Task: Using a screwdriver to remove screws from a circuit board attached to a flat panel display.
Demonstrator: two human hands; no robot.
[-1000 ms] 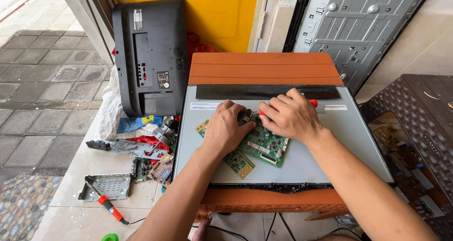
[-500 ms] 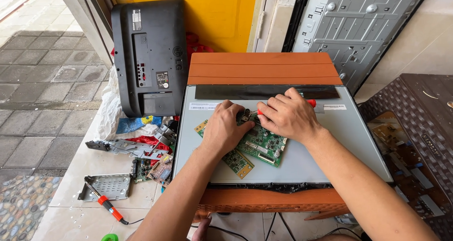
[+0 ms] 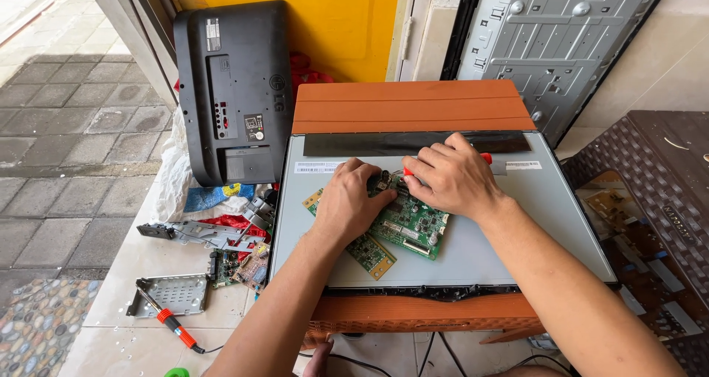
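Pressing down, your left hand (image 3: 353, 200) lies flat with curled fingers on the green printed circuit board (image 3: 410, 222), which rests mid-panel on the grey metal screen back (image 3: 517, 222). Your right hand (image 3: 450, 177), at one o'clock from it, is closed around a red-handled screwdriver (image 3: 484, 158). If that tip slips, it could gouge the board; uneven pressure could flex the thin panel beneath.

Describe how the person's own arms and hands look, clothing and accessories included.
Both forearms are bare, with no sleeves in view. The left hand and right hand wear no gloves; no rings, watch or wristband can be seen on either one.
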